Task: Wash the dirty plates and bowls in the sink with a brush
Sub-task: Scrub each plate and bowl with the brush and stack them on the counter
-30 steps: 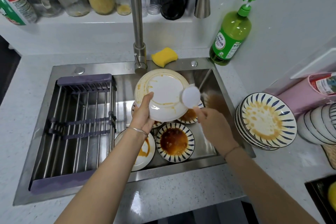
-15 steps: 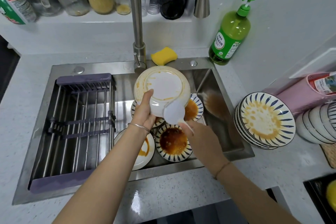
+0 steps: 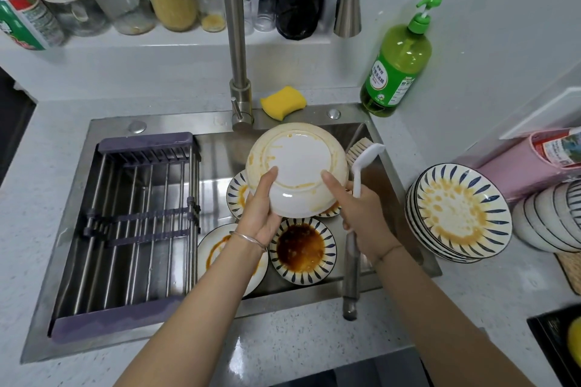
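I hold a white plate point(image 3: 298, 173) with orange sauce streaks over the sink point(image 3: 217, 132), its underside facing me. My left hand point(image 3: 259, 214) grips its lower left rim. My right hand point(image 3: 361, 217) grips the white dish brush point(image 3: 364, 163), whose bristle head points up past the plate's right edge, while its thumb touches the plate's underside. Below lie dirty blue-patterned plates, one with dark brown sauce point(image 3: 301, 250), and a white plate with orange sauce point(image 3: 220, 256).
A grey drying rack point(image 3: 135, 223) fills the sink's left half. Right of the sink a stack of dirty patterned plates point(image 3: 459, 214) leans beside stacked bowls point(image 3: 550, 220). The tap point(image 3: 239, 72), a yellow sponge point(image 3: 283, 102) and a green soap bottle point(image 3: 396, 66) stand behind.
The brush has left the plate's underside and swung to its right edge, head now pointing up. My right thumb now rests on the plate. My left hand keeps its hold.
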Motion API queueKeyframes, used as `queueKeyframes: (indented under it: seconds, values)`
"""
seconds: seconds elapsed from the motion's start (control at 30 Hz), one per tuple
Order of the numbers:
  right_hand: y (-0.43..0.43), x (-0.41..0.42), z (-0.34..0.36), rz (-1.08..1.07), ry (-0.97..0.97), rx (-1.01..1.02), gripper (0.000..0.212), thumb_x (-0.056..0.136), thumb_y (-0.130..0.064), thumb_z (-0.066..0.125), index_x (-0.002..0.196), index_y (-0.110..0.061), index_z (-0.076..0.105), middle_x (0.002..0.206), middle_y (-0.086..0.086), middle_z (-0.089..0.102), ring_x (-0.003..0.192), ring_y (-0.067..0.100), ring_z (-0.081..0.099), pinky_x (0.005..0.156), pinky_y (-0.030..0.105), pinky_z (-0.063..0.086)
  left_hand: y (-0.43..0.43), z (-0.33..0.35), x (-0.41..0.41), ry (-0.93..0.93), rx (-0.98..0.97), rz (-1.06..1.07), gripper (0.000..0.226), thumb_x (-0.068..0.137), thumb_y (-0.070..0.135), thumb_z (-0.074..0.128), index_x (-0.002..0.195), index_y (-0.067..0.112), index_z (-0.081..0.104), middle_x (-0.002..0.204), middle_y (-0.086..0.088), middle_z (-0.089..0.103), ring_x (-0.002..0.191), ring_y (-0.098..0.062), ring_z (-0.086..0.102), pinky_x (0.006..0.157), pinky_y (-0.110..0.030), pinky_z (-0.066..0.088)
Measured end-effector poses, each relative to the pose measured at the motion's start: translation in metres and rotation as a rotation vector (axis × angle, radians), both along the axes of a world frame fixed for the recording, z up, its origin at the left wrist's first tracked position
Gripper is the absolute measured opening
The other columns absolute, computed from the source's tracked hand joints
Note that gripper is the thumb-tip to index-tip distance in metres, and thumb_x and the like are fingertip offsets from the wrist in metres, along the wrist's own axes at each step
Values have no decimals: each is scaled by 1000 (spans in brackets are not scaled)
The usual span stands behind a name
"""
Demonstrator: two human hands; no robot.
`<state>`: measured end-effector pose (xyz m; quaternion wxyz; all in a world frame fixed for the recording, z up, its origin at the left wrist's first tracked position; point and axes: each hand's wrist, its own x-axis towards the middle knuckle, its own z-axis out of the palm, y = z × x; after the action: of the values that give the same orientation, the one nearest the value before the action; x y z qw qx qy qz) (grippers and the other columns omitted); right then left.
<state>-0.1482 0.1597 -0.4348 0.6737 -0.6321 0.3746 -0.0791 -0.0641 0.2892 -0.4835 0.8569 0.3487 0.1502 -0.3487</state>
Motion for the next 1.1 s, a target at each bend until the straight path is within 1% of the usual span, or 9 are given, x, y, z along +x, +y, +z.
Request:
queueKeyframes:
  seconds: [0.1,0.27,0.43,0.53,0.6,0.67,0.77,0.97,1.1]
  values:
    - [3,5,0,-31,-26,-34,52,78,-34,76,118,-4,61,79,-7,60,54,-1,50,44,7,39,6,5,-3,-54,-4,-65,46,91,19,59,134,8,51,125,-12,65,116,-25,62,92,-40,54]
    - [-23,4,13,125,12,-100,43,78,-32,76,112,-10,63,95,5,69,58,0,58,43,12,42,30,11,10,-113,-37,-173,55,83,19,64,134,4,51,122,-14,66,109,-24,66,84,-38,58]
    - [-42,11,27,333,91,-219,26,79,-30,75,96,-13,64,78,1,66,43,-3,52,38,16,39,39,16,19,-152,18,-294,75,65,32,87,130,9,56,119,-12,68,104,-22,68,75,-35,59]
    - [-44,14,29,402,47,-219,16,85,-24,70,92,-11,64,65,-9,62,42,-5,52,40,10,39,36,16,20,-190,130,-275,61,80,25,74,135,11,51,120,-12,68,109,-24,66,80,-39,59]
    - [-43,13,23,370,35,-299,29,89,-33,64,95,-4,65,56,-13,59,44,-4,50,45,10,39,34,12,20,-170,149,-215,56,81,22,67,134,12,51,119,-12,68,108,-25,66,81,-41,59]
    - [-44,9,12,328,75,-443,49,94,-50,48,94,-4,65,62,-5,63,55,6,53,56,20,42,35,7,22,-140,159,-149,51,86,22,66,134,12,52,118,-12,69,107,-26,67,75,-41,60]
    - [-44,-4,-1,352,130,-552,48,101,-45,33,80,-12,61,62,3,65,63,24,61,69,36,49,36,-1,25,-85,148,-73,51,89,24,63,137,12,50,123,-13,66,111,-26,65,71,-39,59]
    - [2,-20,-2,586,176,-672,45,100,-39,38,71,-11,55,54,-6,38,48,9,34,52,20,31,28,-11,25,15,121,35,58,84,25,69,137,12,48,125,-13,65,115,-27,63,78,-43,59]
    - [36,-38,-9,667,174,-768,36,97,-47,42,71,-27,57,61,-8,54,59,10,54,59,24,46,14,-6,21,42,124,-66,47,91,33,62,133,14,53,122,-15,66,113,-32,62,85,-49,55]
